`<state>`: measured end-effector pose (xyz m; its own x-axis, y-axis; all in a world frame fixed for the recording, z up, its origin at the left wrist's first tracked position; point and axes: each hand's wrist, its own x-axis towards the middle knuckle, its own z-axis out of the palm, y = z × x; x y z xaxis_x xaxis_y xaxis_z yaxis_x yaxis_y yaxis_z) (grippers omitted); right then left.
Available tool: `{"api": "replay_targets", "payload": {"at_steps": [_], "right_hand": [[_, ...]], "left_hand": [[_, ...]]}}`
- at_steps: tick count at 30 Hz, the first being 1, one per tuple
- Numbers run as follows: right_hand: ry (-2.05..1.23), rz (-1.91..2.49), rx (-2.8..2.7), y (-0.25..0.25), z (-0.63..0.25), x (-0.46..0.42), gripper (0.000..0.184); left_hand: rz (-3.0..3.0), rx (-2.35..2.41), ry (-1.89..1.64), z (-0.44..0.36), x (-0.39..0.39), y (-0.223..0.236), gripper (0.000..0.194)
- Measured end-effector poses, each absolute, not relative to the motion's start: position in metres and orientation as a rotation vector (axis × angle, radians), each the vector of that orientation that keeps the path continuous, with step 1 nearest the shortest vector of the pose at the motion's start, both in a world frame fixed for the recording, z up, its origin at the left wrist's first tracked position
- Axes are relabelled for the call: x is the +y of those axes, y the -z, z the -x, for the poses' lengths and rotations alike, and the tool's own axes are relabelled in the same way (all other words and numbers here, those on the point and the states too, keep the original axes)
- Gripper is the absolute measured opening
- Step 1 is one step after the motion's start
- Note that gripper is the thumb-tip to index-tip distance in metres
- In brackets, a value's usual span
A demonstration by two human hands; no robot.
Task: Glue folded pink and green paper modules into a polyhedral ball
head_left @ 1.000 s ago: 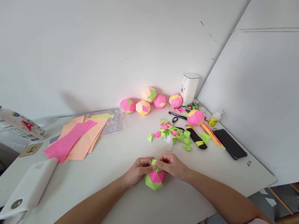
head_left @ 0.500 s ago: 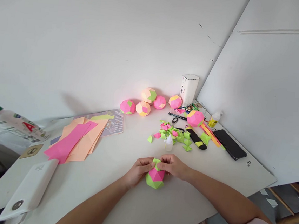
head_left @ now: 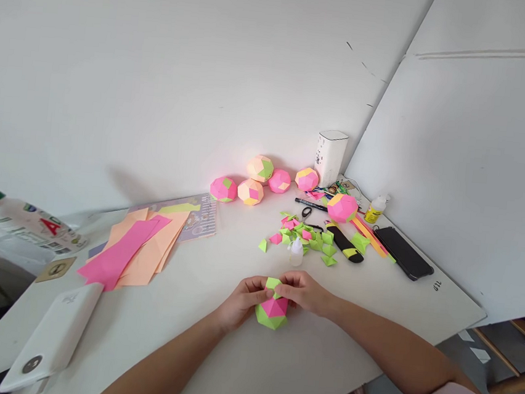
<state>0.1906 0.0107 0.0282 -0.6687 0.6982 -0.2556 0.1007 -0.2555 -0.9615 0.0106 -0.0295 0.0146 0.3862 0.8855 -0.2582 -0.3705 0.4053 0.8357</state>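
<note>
A pink and green folded-paper ball (head_left: pixel 272 311) rests on the white table (head_left: pixel 211 347) between my hands. My left hand (head_left: pixel 244 297) grips its left side with fingers curled. From the right, my right hand (head_left: pixel 303 291) pinches a green paper piece (head_left: pixel 273 283) at the top of the ball. Both hands are closed on the ball. A heap of small green and pink folded pieces (head_left: pixel 307 237) and a small clear glue bottle (head_left: pixel 295 251) lie just beyond my hands.
Several finished paper balls (head_left: pixel 250 191) sit by the wall near a white canister (head_left: pixel 330 157). Pink and orange paper sheets (head_left: pixel 137 244) lie left, a white power bank (head_left: pixel 56 336) front left. Scissors (head_left: pixel 307 212), a pen, a black phone (head_left: pixel 403 253) and a yellow glue bottle (head_left: pixel 376 209) lie right.
The paper ball has been turned slightly between my hands and the green piece on top pressed closer. My hands stay in nearly the same place.
</note>
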Motion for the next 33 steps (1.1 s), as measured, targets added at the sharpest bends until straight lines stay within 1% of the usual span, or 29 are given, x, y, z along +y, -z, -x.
{"api": "replay_targets", "payload": {"at_steps": [3, 8, 12, 16, 21, 29, 31, 33], "right_hand": [[-2.016, 0.896, -1.559, -0.0292, -0.1905, 0.0122, 0.027], [-1.890, 0.905, -1.554, -0.0282, -0.1915, 0.0160, 0.026], [-1.907, 0.890, -1.554, -0.0263, -0.1917, 0.0161, 0.025], [-1.923, 0.900, -1.632, -0.0235, -0.1914, 0.0138, 0.023], [-1.801, 0.899, -1.776, -0.0263, -0.1922, 0.0121, 0.018], [-1.783, 0.977, -1.759, -0.0301, -0.1922, 0.0130, 0.008], [-1.734, 0.963, -1.736, -0.0305, -0.1917, 0.0130, 0.007], [-1.642, 0.919, -1.743, -0.0304, -0.1911, 0.0128, 0.011]], "left_hand": [[-0.690, 0.770, -0.968, -0.0099, -0.0284, -0.0131, 0.018], [-0.654, 0.748, -1.023, -0.0092, -0.0267, -0.0106, 0.018], [-0.719, 0.725, -0.956, -0.0081, -0.0275, -0.0102, 0.021], [-0.756, 0.764, -0.884, -0.0069, -0.0276, -0.0101, 0.017], [-0.775, 0.757, -0.865, -0.0076, -0.0264, -0.0079, 0.018], [-0.704, 0.748, -0.909, -0.0087, -0.0256, -0.0061, 0.020], [-0.692, 0.757, -0.916, -0.0088, -0.0253, -0.0059, 0.020], [-0.677, 0.774, -0.925, -0.0093, -0.0249, -0.0063, 0.020]]}}
